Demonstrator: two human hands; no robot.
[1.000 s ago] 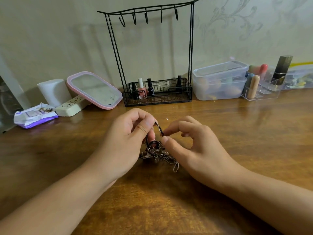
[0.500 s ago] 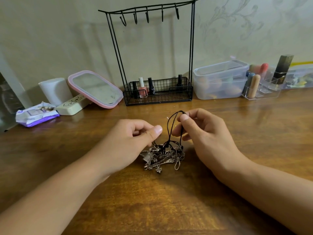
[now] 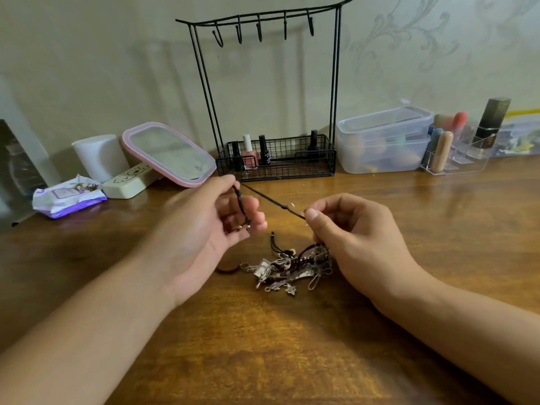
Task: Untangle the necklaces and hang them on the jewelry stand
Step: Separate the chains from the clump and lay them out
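Note:
A tangled heap of necklaces (image 3: 287, 267), silvery chains and dark cords, lies on the wooden table (image 3: 263, 346) between my hands. A dark cord (image 3: 273, 201) is stretched above it. My left hand (image 3: 210, 226) pinches one end of the cord, raised at the left; the cord's tail hangs down past its fingers. My right hand (image 3: 347, 229) pinches the other end between thumb and forefinger, just above the heap. The black wire jewelry stand (image 3: 264, 27) stands at the back, its several hooks bare.
The stand's mesh basket (image 3: 292, 168) holds nail polish bottles. Left of it lean a pink-rimmed mirror (image 3: 168, 154), a white cup (image 3: 99, 156) and a purple wipes pack (image 3: 68, 197). Clear plastic boxes (image 3: 382, 141) and a cosmetics organizer (image 3: 458, 150) sit at the right.
The right hand had lifted a loop of dark cord from the heap; now both hands have drawn apart and the cord is pulled taut between them. The left hand rose toward the stand.

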